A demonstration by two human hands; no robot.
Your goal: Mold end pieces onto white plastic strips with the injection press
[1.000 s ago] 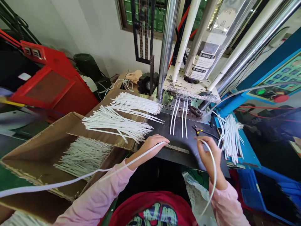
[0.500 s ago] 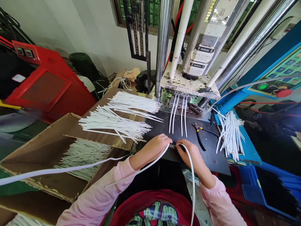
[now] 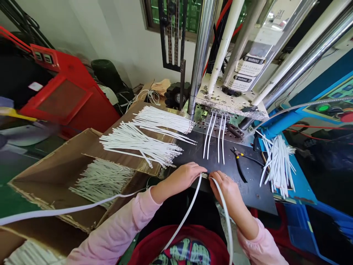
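Near the front edge of the black worktop (image 3: 187, 152), my left hand (image 3: 187, 176) and my right hand (image 3: 224, 186) are close together with fingers closed. Between the fingertips sits a small metal piece (image 3: 204, 176), partly covered, whose kind I cannot make out. A white cable (image 3: 190, 206) hangs down in a curve from my left fingers. From my right fingers a second white cable (image 3: 226, 217) bends down past the wrist. Just beyond the hands, several white cable lengths (image 3: 211, 134) stick out of the press tooling (image 3: 219, 112). Black-handled cutting pliers (image 3: 240, 162) lie to the right.
Bundles of cut white cables (image 3: 143, 143) lie on cardboard at left, above a cardboard box (image 3: 52, 165) with more. Another bundle (image 3: 278, 165) rests on the blue ledge at right. The press plate (image 3: 231, 97) and its steel column (image 3: 202, 51) stand ahead.
The view has shifted slightly left, so the surroundings appear further right. The cable at my left hand now hangs lower and clear of the forearm. The metal piece between the fingers shows more.
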